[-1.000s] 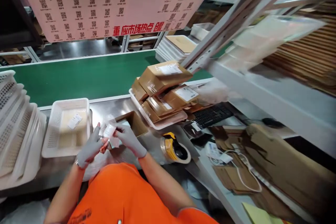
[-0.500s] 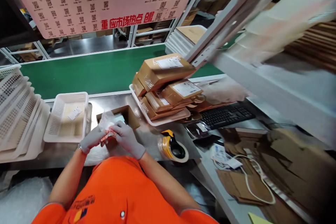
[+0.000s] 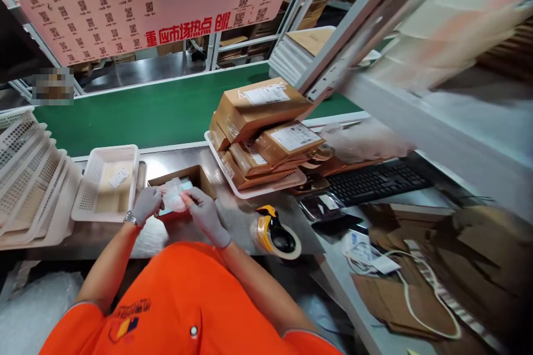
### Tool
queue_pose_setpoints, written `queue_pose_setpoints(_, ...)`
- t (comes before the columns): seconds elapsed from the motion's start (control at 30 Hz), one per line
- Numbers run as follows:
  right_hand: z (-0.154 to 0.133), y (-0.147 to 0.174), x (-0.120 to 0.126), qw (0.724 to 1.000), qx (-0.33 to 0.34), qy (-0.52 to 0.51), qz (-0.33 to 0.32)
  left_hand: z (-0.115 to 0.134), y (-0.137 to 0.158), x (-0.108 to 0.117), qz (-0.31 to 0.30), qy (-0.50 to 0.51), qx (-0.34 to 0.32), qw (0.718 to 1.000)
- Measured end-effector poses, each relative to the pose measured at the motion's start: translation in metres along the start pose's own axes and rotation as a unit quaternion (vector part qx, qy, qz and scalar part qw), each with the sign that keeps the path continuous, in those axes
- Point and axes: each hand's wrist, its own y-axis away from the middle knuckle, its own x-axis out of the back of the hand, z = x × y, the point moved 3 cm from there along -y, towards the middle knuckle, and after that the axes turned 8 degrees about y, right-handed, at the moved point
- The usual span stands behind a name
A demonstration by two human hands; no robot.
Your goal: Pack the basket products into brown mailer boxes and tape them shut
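Note:
A crinkled clear plastic bag [image 3: 173, 197] stretches between my two gloved hands. My left hand [image 3: 147, 205] pinches its left side, with the fingers closed. On the bag's other side, my right hand [image 3: 205, 216] grips the edge between thumb and fingers. What the bag contains is too small to make out. Below it stands an open cardboard box [image 3: 203, 182] with something pale blue inside, partly hidden by the bag and my hands. Bubble wrap [image 3: 150, 239] lies on the metal bench by my left wrist.
A white basket [image 3: 136, 177] holding a label stands left, beside stacked baskets [image 3: 37, 194]. Taped parcels [image 3: 262, 108] fill a tray at right. A yellow tape dispenser [image 3: 277, 233] lies near my right forearm. Beyond runs a green conveyor [image 3: 137, 116]; a keyboard [image 3: 375, 180] sits far right.
My hands have moved apart from close together, and the plastic bag is now spread between them. The view has shifted slightly. A blurred patch appears at the conveyor's far left.

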Motion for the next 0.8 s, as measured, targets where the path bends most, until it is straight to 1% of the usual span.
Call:
queue_pose_setpoints(0.03, 0.001, -0.004, 0.005, 1.0, -0.013, -0.009, 0.014, 0.009, 0.003, 0.007, 0.036, -0.062, -0.045, 0.996)
queue_pose_setpoints(0.1, 0.003, -0.011, 0.013, 0.999, -0.03, -0.02, 0.024, 0.025, 0.01, 0.017, 0.09, -0.169, -0.118, 0.974)
queue_pose_setpoints(0.17, 0.004, -0.015, 0.02, 0.999, -0.033, -0.01, 0.03, 0.036, 0.016, 0.022, 0.118, -0.232, -0.145, 0.955)
queue_pose_setpoints(0.23, 0.006, -0.018, 0.025, 0.999, -0.019, 0.025, 0.044, 0.043, 0.021, 0.022, 0.123, -0.262, -0.145, 0.946)
queue_pose_setpoints(0.3, 0.008, -0.019, 0.027, 0.996, 0.01, 0.075, 0.049, 0.046, 0.021, 0.021, 0.112, -0.265, -0.149, 0.946)
queue_pose_setpoints(0.4, 0.01, -0.021, 0.027, 0.986, 0.057, 0.154, 0.022, 0.046, 0.017, 0.019, 0.107, -0.238, -0.163, 0.951)
queue_pose_setpoints(0.43, 0.011, -0.021, 0.027, 0.981, 0.071, 0.181, 0.021, 0.045, 0.015, 0.019, 0.109, -0.225, -0.166, 0.954)
queue_pose_setpoints(0.5, 0.01, -0.019, 0.028, 0.965, 0.1, 0.24, 0.044, 0.042, 0.011, 0.018, 0.102, -0.2, -0.17, 0.96)
queue_pose_setpoints(0.53, 0.008, -0.018, 0.028, 0.954, 0.12, 0.269, 0.052, 0.04, 0.009, 0.016, 0.09, -0.188, -0.176, 0.962)
queue_pose_setpoints(0.57, 0.006, -0.015, 0.026, 0.944, 0.148, 0.293, 0.045, 0.039, 0.007, 0.014, 0.074, -0.177, -0.184, 0.964)
queue_pose_setpoints(0.6, 0.004, -0.012, 0.023, 0.934, 0.181, 0.308, 0.021, 0.037, 0.006, 0.011, 0.058, -0.17, -0.193, 0.965)
queue_pose_setpoints(0.67, -0.001, -0.006, 0.012, 0.92, 0.237, 0.308, -0.058, 0.035, 0.006, 0.004, 0.039, -0.173, -0.206, 0.962)
queue_pose_setpoints(0.7, -0.002, -0.004, 0.006, 0.915, 0.251, 0.298, -0.101, 0.034, 0.006, 0.001, 0.038, -0.185, -0.207, 0.96)
queue_pose_setpoints(0.73, -0.003, -0.004, 0.001, 0.914, 0.251, 0.287, -0.136, 0.034, 0.006, -0.001, 0.041, -0.203, -0.204, 0.957)
queue_pose_setpoints(0.8, -0.001, -0.009, -0.007, 0.922, 0.212, 0.271, -0.179, 0.035, 0.008, -0.004, 0.057, -0.248, -0.186, 0.949)
